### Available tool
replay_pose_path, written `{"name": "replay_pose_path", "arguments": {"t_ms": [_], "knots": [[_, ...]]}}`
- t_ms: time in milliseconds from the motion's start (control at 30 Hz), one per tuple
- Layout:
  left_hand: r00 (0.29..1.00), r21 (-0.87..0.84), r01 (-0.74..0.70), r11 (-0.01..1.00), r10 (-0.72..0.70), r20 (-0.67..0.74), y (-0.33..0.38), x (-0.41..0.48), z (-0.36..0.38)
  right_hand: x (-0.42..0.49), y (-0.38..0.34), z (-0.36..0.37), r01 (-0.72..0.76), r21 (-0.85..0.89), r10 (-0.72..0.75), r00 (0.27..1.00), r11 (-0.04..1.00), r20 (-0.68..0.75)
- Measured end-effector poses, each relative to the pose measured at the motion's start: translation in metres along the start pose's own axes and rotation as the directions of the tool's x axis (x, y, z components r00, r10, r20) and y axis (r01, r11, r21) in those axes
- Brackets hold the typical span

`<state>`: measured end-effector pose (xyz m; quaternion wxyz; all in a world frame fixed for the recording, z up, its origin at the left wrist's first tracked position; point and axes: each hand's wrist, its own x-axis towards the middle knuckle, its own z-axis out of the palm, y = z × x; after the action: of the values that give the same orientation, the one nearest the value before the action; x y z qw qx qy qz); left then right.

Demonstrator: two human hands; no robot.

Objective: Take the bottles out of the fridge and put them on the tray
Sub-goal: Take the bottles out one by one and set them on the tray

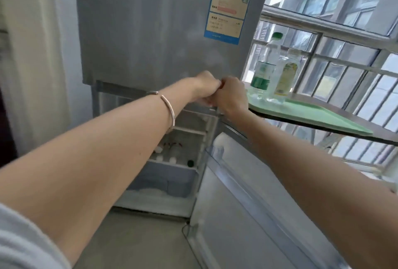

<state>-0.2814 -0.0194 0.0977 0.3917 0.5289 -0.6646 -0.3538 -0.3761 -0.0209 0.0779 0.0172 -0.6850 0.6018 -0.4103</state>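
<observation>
The fridge (146, 27) door is brushed grey metal with a dull sheen; a glossy blue and cream paper label (229, 4) sticks to it at the right. Inside, the shelves (187, 131) look like white plastic. On the right, the tray (318, 116) is matt green plastic, and the two bottles (267, 68) on it are clear, shiny plastic with printed wrappers. A smooth metal bangle (170, 109) circles the left wrist. The near sleeve (23, 245) is soft grey cloth.

Both arms reach forward, left hand (206, 86) and right hand (231, 94) curled closed, knuckles touching (a thin bangle (169, 109) circles the left wrist).
</observation>
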Motion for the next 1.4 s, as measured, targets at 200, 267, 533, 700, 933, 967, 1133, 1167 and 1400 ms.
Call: {"name": "replay_pose_path", "arguments": {"t_ms": [200,267,533,700,933,967,1133,1167,1400], "knots": [[0.961,0.153,0.277,0.949,-0.272,-0.052,-0.121,-0.027,-0.041,-0.050,-0.015,0.125,-0.027,0.060,0.002,0.923,0.998,0.385],[0.944,0.166,0.328,0.930,-0.321,-0.073,-0.162,-0.024,-0.045,-0.054,-0.004,0.165,-0.024,0.021,0.010,0.870,1.000,0.492],[0.931,0.206,0.342,0.917,-0.299,-0.211,-0.291,0.039,-0.039,-0.028,0.064,0.298,0.041,-0.219,0.130,0.694,0.975,0.708],[0.938,0.241,0.327,0.914,-0.283,-0.201,-0.338,0.086,-0.030,-0.009,0.082,0.353,0.060,-0.235,0.133,0.679,0.970,0.722],[0.928,0.228,0.350,0.909,-0.304,-0.215,-0.374,0.107,-0.022,-0.008,0.099,0.406,0.041,-0.222,0.126,0.718,0.974,0.684],[0.926,0.223,0.355,0.908,-0.308,-0.218,-0.376,0.107,-0.021,-0.012,0.101,0.409,0.031,-0.222,0.123,0.755,0.975,0.645],[0.919,0.189,0.364,0.912,-0.318,-0.233,-0.371,0.102,-0.020,-0.031,0.095,0.383,0.125,-0.342,0.015,0.925,0.931,0.379],[0.923,0.190,0.349,0.918,-0.302,-0.240,-0.365,0.100,-0.020,-0.031,0.091,0.373,0.163,-0.366,-0.041,0.947,0.916,0.319],[0.961,0.237,0.235,0.943,-0.188,-0.203,-0.290,0.071,-0.022,-0.025,0.055,0.273,0.267,-0.322,-0.177,0.942,0.908,0.284]]}}
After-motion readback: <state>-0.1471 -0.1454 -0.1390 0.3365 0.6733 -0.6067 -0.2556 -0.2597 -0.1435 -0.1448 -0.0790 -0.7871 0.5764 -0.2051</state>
